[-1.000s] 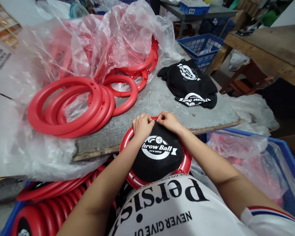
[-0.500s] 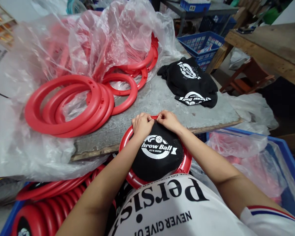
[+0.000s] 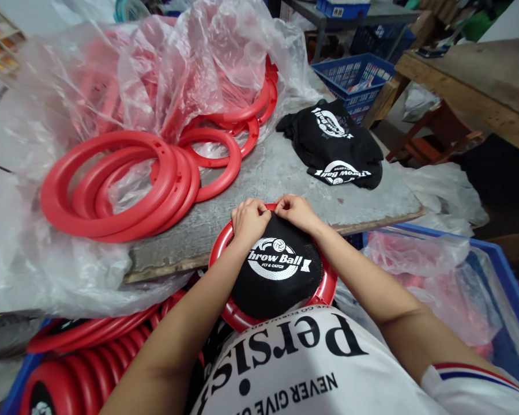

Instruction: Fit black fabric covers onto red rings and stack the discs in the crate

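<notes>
A red plastic ring [image 3: 327, 286] rests between my body and the table edge, tilted against it. Across its opening lies a round black mesh cloth [image 3: 270, 297] printed "Throw Ball, Fly & Catch". My left hand [image 3: 249, 218] is closed at the far rim, pinching the edge of the cloth against the ring. Right beside it, my right hand [image 3: 296, 212] pinches the same far edge, thumb and fingertips together. A narrow strip of red rim shows between the two hands. My forearms cover the sides of the ring.
Loose red rings [image 3: 108, 227] overlap at left on the grey table [image 3: 259, 178], before a plastic bag [image 3: 216, 52] of more rings. Black printed cloths [image 3: 333, 144] are piled at right. Finished-looking ring discs [image 3: 82, 369] stand below left; a blue crate [image 3: 508, 271] stands at right.
Both hands stay pinched at the far rim with hardly any movement. The view has shifted very slightly; the ring and cloth lie as before.
</notes>
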Tool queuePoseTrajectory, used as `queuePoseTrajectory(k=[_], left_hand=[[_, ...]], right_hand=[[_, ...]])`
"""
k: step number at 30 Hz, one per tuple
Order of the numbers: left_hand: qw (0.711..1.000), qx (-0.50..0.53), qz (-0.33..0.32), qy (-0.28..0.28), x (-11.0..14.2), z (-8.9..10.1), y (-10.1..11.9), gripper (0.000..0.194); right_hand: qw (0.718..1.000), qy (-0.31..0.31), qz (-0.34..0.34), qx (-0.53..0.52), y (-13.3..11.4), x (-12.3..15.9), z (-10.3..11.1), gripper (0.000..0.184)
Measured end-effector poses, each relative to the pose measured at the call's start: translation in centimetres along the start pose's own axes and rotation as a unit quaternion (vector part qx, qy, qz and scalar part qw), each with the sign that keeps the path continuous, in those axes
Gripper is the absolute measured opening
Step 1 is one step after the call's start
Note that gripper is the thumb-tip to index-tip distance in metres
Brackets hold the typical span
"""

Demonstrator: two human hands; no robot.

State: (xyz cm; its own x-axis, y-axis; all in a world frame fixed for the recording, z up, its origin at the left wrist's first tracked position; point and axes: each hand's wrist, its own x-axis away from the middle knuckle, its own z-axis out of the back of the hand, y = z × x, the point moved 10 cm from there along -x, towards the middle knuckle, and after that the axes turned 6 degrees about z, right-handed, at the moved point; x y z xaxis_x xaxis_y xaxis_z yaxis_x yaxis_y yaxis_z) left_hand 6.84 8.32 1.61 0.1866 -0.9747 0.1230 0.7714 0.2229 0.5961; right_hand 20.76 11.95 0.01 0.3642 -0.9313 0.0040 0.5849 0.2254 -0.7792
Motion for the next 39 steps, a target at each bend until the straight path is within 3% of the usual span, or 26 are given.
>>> queuePoseTrajectory(k=[9,30,35,39], left_hand=[[1.0,-0.011,-0.007,0.001,0.2,0.1,0.1,0.009],[0.998,-0.059,0.01,0.006,-0.5,-0.4,0.1,0.017],[0.999,0.004,-0.03,-0.028,-0.2,-0.4,0.0,0.009],[0.994,0.027,-0.084,-0.058,0.0,-0.1,0.1,0.014]], right_hand=[[1.0,0.009,-0.011,0.003,0.5,0.1,0.0,0.006],[0.991,-0.003,-0.025,0.132,-0.3,-0.2,-0.1,0.014],[0.992,-0.002,-0.009,0.122,-0.5,-0.2,-0.1,0.013],[0.994,-0.012,-0.003,0.106,-0.8,0.1,-0.1,0.013]])
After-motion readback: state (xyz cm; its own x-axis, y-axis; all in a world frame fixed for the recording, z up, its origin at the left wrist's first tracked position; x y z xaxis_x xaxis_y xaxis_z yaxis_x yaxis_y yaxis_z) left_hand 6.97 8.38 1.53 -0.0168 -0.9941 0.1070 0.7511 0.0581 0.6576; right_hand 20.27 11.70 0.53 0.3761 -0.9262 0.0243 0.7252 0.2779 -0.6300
